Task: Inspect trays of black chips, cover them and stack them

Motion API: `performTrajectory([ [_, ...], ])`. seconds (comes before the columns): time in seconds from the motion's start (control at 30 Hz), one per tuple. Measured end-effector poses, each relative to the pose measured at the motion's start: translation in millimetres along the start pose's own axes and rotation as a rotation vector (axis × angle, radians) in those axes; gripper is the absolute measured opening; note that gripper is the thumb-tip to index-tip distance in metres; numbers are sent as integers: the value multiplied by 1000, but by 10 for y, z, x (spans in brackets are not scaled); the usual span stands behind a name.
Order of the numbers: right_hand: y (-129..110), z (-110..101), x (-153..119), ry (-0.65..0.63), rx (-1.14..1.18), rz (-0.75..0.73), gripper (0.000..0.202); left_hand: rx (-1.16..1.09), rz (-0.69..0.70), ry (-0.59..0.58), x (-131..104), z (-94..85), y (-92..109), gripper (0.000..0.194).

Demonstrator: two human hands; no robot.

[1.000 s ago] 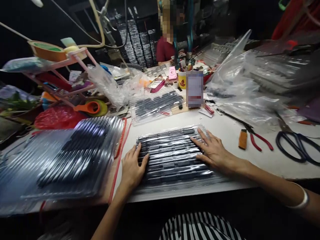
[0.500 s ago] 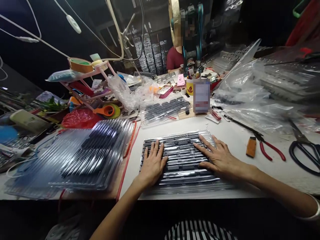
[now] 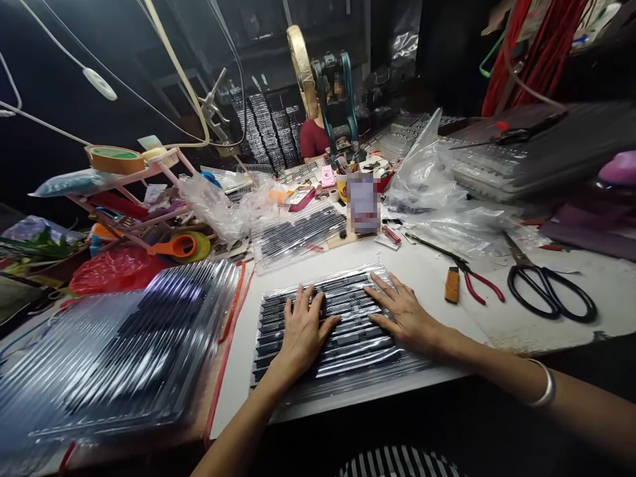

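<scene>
Flat, both hands with spread fingers on the ribbed tray.

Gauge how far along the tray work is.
Looks done: the middle tray has dark strips in its visible rows; the left-side stack also shows dark strips, though I can't confirm either is finished.
In hand: left hand and right hand rest spread on the middle tray.
Left: can't tell; a far tray with strips lies untouched.

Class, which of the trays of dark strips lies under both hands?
The centre front tray: the left hand and right hand rest on it, on no other.
</scene>
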State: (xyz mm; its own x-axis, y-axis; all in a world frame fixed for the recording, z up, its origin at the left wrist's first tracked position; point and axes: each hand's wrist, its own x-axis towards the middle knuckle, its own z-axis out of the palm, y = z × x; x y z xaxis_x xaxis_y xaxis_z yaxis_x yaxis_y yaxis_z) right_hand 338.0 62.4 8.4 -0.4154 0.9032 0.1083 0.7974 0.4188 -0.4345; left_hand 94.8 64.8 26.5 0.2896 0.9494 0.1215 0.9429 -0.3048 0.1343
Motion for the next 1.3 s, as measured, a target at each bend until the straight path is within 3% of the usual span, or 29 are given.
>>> performTrajectory([
  [0.17, 27, 35, -18, 47, 40, 8, 55, -37, -17, 45, 261, -75, 72, 74],
  [0.27, 35, 48, -12, 48, 45, 0, 57, -30, -25, 58, 329, -71, 70, 76],
  [0.47, 40, 33, 11, -77, -57, 17, 61, -4, 92, -5, 111, -30, 46, 52],
  [0.63, -13, -61, 84, -116, -194, 13, 64, 56, 181, -132, -91, 13, -87, 65],
  [0.77, -193, -83, 299, -92, -200, -150, 74, 160, 145, -127, -100, 62, -97, 68],
  [0.93, -290, 81, 527, -140, -145, -320, 85, 169, 136, -135, -62, 52, -46, 72],
  [1.03, -199, 105, 456, -129, -149, -302, 83, 123, 147, -143, -175, 35, -260, 68],
  [1.2, -33, 18, 170, -64, -155, -172, 71, -60, -29, -21, -559, 116, -924, 59],
  [1.3, -38, 5, 118, -21, -134, -103, 64, -222, -154, 81, -661, 170, -1016, 59],
])
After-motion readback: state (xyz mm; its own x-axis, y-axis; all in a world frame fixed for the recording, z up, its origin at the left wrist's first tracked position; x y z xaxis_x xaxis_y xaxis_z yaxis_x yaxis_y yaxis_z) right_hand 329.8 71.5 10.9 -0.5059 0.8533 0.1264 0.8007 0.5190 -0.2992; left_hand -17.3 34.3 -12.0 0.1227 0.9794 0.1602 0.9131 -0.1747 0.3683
